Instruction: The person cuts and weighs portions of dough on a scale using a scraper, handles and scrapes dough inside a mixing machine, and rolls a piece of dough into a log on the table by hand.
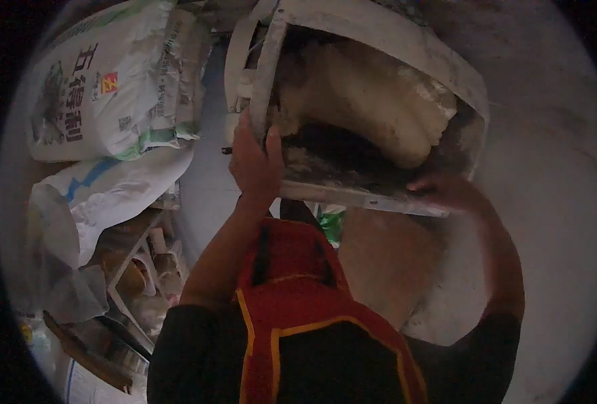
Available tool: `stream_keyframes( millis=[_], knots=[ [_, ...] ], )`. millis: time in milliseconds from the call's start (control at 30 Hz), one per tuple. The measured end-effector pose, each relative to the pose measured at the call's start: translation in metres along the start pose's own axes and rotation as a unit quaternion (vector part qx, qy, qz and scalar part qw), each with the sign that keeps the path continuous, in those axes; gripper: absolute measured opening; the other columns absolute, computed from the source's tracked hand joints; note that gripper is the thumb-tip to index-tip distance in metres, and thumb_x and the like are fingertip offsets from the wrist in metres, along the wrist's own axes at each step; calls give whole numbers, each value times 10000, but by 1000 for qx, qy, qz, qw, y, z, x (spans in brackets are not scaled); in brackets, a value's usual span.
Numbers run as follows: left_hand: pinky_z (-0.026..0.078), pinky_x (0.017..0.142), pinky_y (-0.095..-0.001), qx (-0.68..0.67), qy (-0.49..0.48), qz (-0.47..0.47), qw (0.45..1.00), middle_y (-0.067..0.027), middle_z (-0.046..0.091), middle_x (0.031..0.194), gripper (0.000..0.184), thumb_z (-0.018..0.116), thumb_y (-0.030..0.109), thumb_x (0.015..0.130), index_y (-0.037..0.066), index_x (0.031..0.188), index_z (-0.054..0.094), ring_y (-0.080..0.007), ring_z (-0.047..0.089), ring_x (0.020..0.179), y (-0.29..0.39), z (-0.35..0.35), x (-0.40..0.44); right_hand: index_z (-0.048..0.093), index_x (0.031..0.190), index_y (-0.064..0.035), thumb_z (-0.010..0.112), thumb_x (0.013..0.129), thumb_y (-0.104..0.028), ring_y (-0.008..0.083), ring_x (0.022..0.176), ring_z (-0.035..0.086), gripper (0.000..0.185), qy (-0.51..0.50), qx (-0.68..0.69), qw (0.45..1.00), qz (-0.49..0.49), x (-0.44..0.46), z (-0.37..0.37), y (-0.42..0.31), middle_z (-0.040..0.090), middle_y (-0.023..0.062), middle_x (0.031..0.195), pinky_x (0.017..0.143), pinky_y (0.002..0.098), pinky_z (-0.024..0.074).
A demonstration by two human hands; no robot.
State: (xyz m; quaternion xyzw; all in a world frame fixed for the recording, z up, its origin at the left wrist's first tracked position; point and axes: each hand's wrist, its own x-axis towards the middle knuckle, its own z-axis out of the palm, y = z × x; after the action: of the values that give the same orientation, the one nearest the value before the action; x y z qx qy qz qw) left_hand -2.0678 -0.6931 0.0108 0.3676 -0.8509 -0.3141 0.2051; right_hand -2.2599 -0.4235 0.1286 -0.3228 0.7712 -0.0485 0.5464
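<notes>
A pale, box-like machine (268, 74) with a dark open hollow stands in front of me. Inside the hollow lies a large, smooth, cream-coloured mass (379, 108) that looks like dough. My left hand (256, 158) grips the machine's left wall, with the thumb on the inner side and the fingers at the outer side. My right hand (446, 192) rests at the near rim on the right, its fingers curled over the edge below the mass. Its fingertips are partly blurred.
Stacked white printed sacks (96, 87) stand at the upper left, with a crumpled white sack (130, 188) below them. Lower left is a rack (126, 266) with assorted items. A brown board or surface (386, 262) shows under the machine.
</notes>
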Motion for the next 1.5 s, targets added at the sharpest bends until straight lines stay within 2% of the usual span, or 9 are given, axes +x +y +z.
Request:
stream_keyframes(
  millis=[233,467,533,733,867,1133,1200,1300,1500],
  knots=[
    [421,879,-430,-32,-24,-63,997,-241,502,1175,515,493,249,873,-22,1294,374,-390,510,1064,3,-1,1,641,1078,-128,619,787,-373,296,980,577,381,-33,-39,995,-89,168,49,1,605,120,1094,869,401,440],
    [408,896,-441,-43,-32,-62,997,-246,490,1189,530,497,242,867,-18,1306,353,-397,499,1079,10,-6,3,667,1029,-107,567,782,-284,264,915,591,319,-95,-70,987,-110,46,-41,-17,637,128,966,815,394,455],
    [405,899,-448,-42,-44,-67,996,-250,487,1189,534,502,241,865,-20,1306,352,-401,496,1081,11,-6,3,633,1083,-156,605,810,-408,255,1113,505,372,-150,-68,986,29,97,-12,-32,590,111,1072,973,382,369],
    [397,899,-463,-31,-33,-43,998,-268,481,1178,532,498,235,870,-36,1303,348,-421,488,1070,4,-5,0,630,1019,-74,578,822,-399,246,1048,539,383,-130,-266,942,-157,186,16,-27,602,117,1033,890,388,416],
    [398,890,-463,-18,-24,-9,1000,-276,479,1172,536,492,233,871,-55,1297,343,-429,488,1061,-1,1,-3,642,983,-55,553,798,-351,274,904,590,361,-256,-128,955,72,76,-64,-58,633,126,927,807,396,456],
    [407,863,-460,-41,-37,-35,998,-263,488,1152,524,469,228,880,-59,1298,335,-419,497,1042,6,-4,1,648,990,-61,520,796,-313,335,978,570,343,-78,-205,976,-18,156,40,29,615,136,1069,875,438,440],
    [409,864,-457,-46,-25,-8,999,-264,490,1147,521,467,222,880,-57,1299,332,-418,500,1037,2,-3,-1,657,1023,-83,612,766,-200,296,945,598,286,-66,-359,859,-358,104,-9,22,649,140,976,871,404,443],
    [409,865,-455,-75,-23,-20,997,-265,494,1152,513,460,215,886,-56,1302,332,-419,505,1035,5,-6,2,664,1040,-107,644,746,-233,245,907,613,320,-135,0,991,2,43,-54,-49,660,122,961,849,361,456],
    [399,904,-448,-12,-9,18,1000,-276,481,1192,499,448,208,894,-57,1302,338,-426,494,1070,-3,-1,-3,663,1065,-130,698,701,-285,197,889,617,398,-129,-56,990,24,45,-59,-59,667,111,954,822,324,458]
  ],
)
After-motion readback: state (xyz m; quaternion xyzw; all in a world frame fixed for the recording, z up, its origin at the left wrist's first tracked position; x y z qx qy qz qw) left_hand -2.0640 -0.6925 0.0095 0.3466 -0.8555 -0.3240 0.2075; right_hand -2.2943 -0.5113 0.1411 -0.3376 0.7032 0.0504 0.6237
